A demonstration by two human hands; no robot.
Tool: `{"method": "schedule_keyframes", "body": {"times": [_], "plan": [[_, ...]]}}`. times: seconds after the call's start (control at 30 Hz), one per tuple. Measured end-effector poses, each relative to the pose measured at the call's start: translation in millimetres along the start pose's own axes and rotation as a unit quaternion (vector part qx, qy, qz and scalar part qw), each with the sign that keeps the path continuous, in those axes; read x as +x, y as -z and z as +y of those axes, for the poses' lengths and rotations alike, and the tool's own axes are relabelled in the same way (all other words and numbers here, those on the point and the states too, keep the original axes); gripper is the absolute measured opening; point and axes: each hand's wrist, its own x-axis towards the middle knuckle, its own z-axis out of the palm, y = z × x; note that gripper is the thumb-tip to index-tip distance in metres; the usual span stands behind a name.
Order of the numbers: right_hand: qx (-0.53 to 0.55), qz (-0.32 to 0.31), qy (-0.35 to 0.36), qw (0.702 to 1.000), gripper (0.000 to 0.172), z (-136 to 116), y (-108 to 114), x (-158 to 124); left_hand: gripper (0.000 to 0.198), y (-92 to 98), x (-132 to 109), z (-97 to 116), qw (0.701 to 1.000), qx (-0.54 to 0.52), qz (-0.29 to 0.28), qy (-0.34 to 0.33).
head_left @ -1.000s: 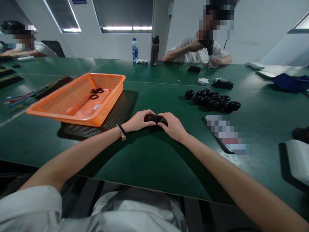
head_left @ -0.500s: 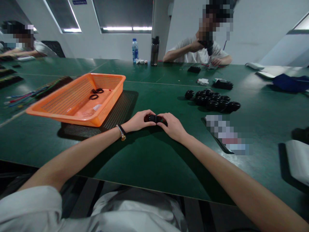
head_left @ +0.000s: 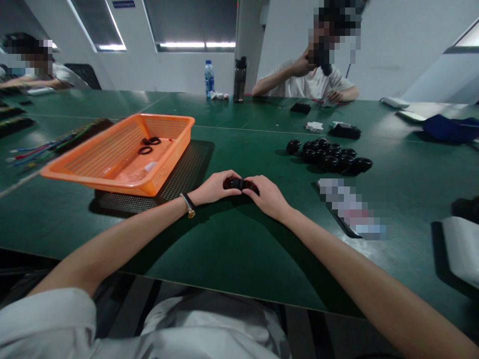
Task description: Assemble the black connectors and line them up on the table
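Just above the green table, a small black glossy part (head_left: 237, 183) is pinched between both hands. My left hand (head_left: 215, 187), with a bracelet at the wrist, grips its left side between thumb and fingers. From the other side my right hand (head_left: 270, 196) holds it the same way, and the thumbs almost meet in front. Fingers cover much of the part, so its full shape is hidden. Beyond my right hand sits a cluster of black rounded parts (head_left: 329, 155). An orange plastic basket (head_left: 175, 144) to the left contains several black rings (head_left: 145, 149).
A phone-like slab (head_left: 346, 209), blurred out, lies right of my right arm. White object (head_left: 462, 249) sits at the right edge. Wires (head_left: 56, 144) lie left of the basket. A bottle (head_left: 209, 79) and dark flask (head_left: 240, 80) stand far back. A person (head_left: 307, 75) sits opposite.
Both my hands and the black part stay almost in place. Across the table, the other person's raised hand and the dark object in it have moved slightly upward.
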Motion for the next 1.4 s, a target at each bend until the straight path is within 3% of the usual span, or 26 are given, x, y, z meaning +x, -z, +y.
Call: {"method": "schedule_keyframes", "body": {"times": [0.63,0.83,1.03,1.4], "plan": [[0.013,-0.014,-0.015,1.0,0.022,-3.7,3.4,-0.6,0.027,-0.2,0.5,-1.2,1.0,0.012,-0.001,-0.004],[0.028,0.007,-0.005,1.0,0.039,-1.3,1.0,-2.5,0.028,-0.5,0.8,-1.2,1.0,0.001,-0.001,0.002],[0.041,-0.001,-0.023,0.999,0.025,-2.5,2.3,-1.5,0.027,0.1,0.5,0.3,1.0,-0.002,-0.006,0.008],[0.031,-0.006,-0.023,0.999,0.023,-1.6,1.7,-0.5,0.028,-1.0,0.3,-1.4,1.0,-0.007,-0.003,0.002]]}}
